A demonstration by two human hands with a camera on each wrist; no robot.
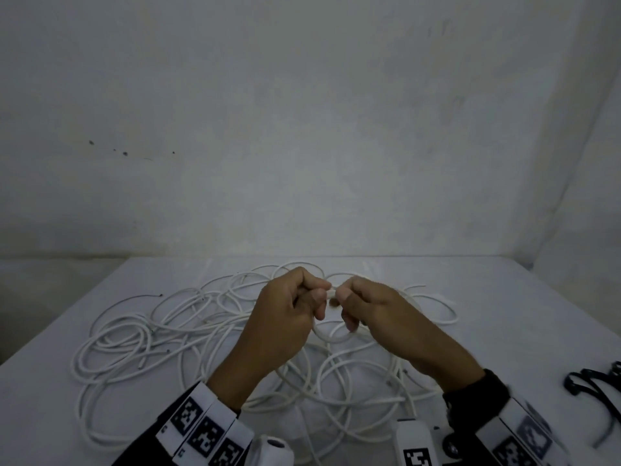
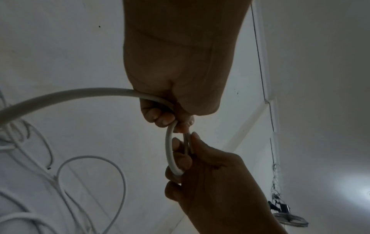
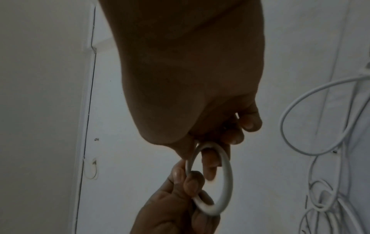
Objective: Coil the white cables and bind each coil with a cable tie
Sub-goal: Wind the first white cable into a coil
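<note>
Two hands at work on the first small loop of cable (image 2: 170,152): left hand (image 1: 285,317) curled round it, right hand (image 1: 376,314) pinching it just beside the left fingertips (image 2: 160,120). Judged an early coiling step; next, drawing more slack through without kinking. From the wrists, a closed ring between the fingers; from the head, loose cables (image 1: 141,344) beneath both hands and black ties (image 1: 591,385) well off to the right.

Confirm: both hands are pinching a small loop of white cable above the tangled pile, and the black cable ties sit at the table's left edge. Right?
Not quite. The black cable ties lie at the table's right edge, not the left, as the head view shows. The rest holds: the left hand and right hand both pinch a small loop of white cable above the tangled pile.
</note>
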